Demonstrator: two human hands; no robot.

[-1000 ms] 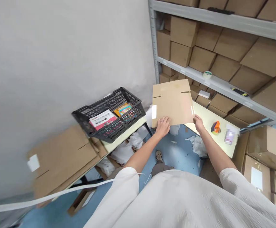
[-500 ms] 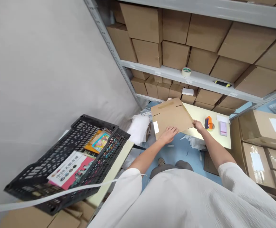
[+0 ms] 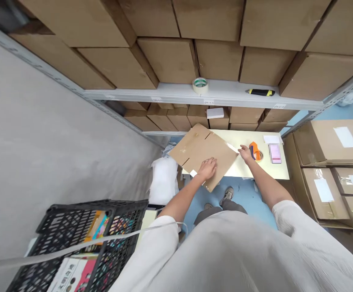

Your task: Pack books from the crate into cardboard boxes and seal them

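Observation:
A flattened cardboard box (image 3: 191, 148) with slits in its far-left edge lies slanted over the near edge of the pale table (image 3: 274, 172). My left hand (image 3: 207, 168) lies on its upper face, fingers stretched and slightly bent. At the box's right corner my right hand (image 3: 246, 153) has its fingers closed on the edge. A white strip (image 3: 232, 147) runs along that edge by the fingertips; whether it is stuck down I cannot tell. Just right of this hand sits an orange tape dispenser (image 3: 256, 151).
Shelves (image 3: 176, 95) of cardboard boxes rise behind the table, carrying a tape roll (image 3: 200, 85) and a black-yellow cutter (image 3: 260, 92). A black crate (image 3: 61, 227) with books stands lower left. Labelled cartons (image 3: 328, 194) are stacked right. A white cable (image 3: 82, 245) crosses to my left sleeve.
My view has swung right and closer to the shelves. The cardboard has turned, its near corner now pointing towards me, and the white strip has come into sight beside my right hand.

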